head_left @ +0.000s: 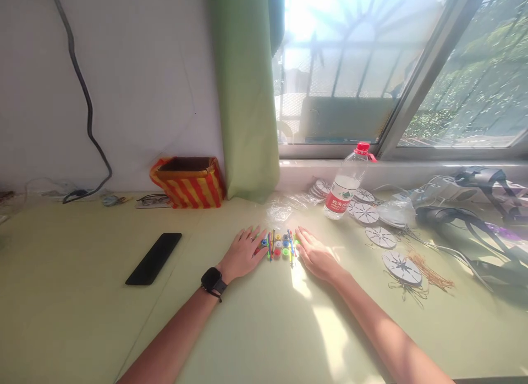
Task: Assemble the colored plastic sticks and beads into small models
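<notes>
Between my two hands lies a compact group of small round coloured pieces (278, 245), with red, green, blue and yellow among them. Thin coloured sticks (270, 245) flank the group on both sides. My left hand (243, 253), with a ring and a dark watch (213, 280) on the wrist, rests flat at the left edge, fingers stretched out and fingertips at the pieces. Lying flat at the right edge, my right hand (317, 254) has its fingers extended beside the sticks. Some pieces are partly covered by my fingertips. Neither hand grips anything.
A black phone (154, 259) lies to the left. Behind stand a striped box (190, 183) and a bottle with a red cap (345, 186). Clear plastic wrap (284, 208) lies behind the pieces. Notched white discs (402, 267), orange threads (433, 273) and black straps (449, 219) spread across the right.
</notes>
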The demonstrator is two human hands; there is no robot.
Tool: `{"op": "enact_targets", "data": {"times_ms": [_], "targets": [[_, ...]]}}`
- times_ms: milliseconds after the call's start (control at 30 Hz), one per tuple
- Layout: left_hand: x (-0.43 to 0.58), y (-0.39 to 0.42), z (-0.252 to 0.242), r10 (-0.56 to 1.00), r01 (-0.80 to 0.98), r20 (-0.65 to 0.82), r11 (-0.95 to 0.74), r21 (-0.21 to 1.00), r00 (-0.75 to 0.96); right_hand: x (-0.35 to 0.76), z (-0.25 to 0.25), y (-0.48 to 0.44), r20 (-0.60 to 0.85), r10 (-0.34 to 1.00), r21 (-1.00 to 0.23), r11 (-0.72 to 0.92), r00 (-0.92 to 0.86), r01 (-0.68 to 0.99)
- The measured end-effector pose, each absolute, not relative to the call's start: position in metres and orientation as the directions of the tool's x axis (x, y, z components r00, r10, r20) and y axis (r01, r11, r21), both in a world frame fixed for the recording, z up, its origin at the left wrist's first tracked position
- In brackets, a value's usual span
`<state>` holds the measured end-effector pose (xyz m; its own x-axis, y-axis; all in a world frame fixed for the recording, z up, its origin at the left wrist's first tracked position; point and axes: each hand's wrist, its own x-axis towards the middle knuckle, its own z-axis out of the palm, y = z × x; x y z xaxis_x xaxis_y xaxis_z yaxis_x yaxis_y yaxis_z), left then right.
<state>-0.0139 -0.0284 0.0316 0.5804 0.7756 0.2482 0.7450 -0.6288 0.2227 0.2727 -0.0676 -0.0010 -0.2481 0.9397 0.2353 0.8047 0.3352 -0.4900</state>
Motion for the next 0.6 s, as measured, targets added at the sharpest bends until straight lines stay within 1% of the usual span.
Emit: {"op": "enact_targets", "data": {"times_ms": [200,333,467,533,600], "targets": [[-0.009,-0.030,0.030,0.790,0.762,0.277,-0.607,0.225,0.547,0.276,0.001,-0.067,0.250,0.936,-0.517,0.347,-0.249,0.782],[-0.014,-0.030,0.031,0.829,0.793,0.248,-0.554,0.253,0.501,0.283,-0.003,-0.065,0.254,0.952,-0.593,0.291,-0.168,0.751],[-0.017,-0.028,0.030,0.836,0.795,0.239,-0.546,0.265,0.494,0.286,-0.007,-0.062,0.233,0.967,-0.663,0.233,-0.100,0.711],[-0.015,-0.029,0.035,0.834,0.786,0.260,-0.547,0.286,0.486,0.286,-0.009,-0.062,0.227,0.969,-0.678,0.229,-0.097,0.699],[-0.013,-0.034,0.050,0.834,0.770,0.324,-0.542,0.336,0.446,0.286,-0.010,-0.061,0.226,0.970,-0.692,0.225,-0.091,0.686]]}}
